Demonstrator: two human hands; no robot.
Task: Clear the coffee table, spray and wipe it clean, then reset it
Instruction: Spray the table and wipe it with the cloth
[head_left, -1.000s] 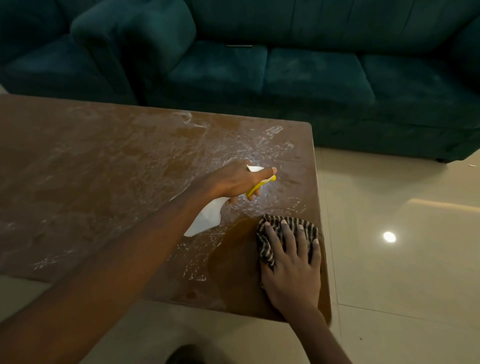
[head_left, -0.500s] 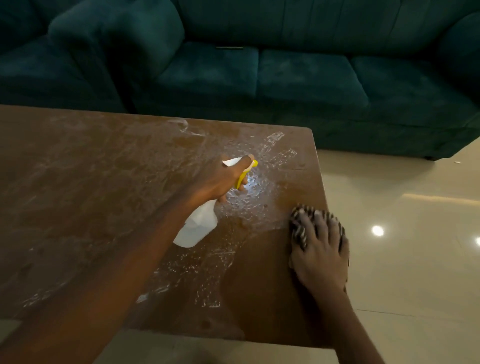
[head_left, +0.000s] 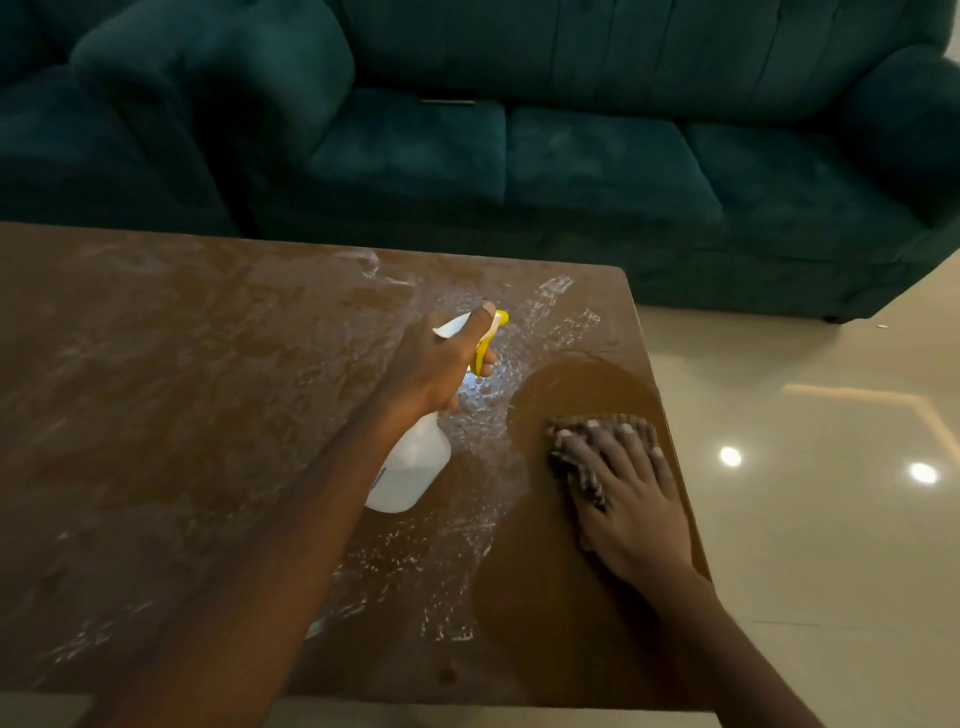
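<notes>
On the right end of the brown coffee table (head_left: 182, 415), two bare hands are at work. The left hand (head_left: 436, 364) reaches in from the near left and grips a white spray bottle (head_left: 413, 467) around its neck, with a finger curled over the yellow trigger (head_left: 479, 356). The bottle is tilted, with its round bottom toward the near side and its nozzle pointing to the far right. I cannot tell if the bottom touches the table. Under the nozzle the table is wet and shiny, with little drops (head_left: 483, 395) on it. Pale white streaks run across the table to the left and down toward the near edge. The right hand (head_left: 631, 499) lies flat on a striped cloth (head_left: 569, 457), close to the right edge of the table. Its fingers are spread out and press the cloth down; they are not curled around it. Just past the cloth on the far side is a smooth, plain brown patch (head_left: 587, 389). Behind the table, on the far side, sits a big dark green sofa (head_left: 597, 166). To the right is a shiny pale tiled floor (head_left: 805, 545) with two bright spots of light (head_left: 730, 456) on it.
</notes>
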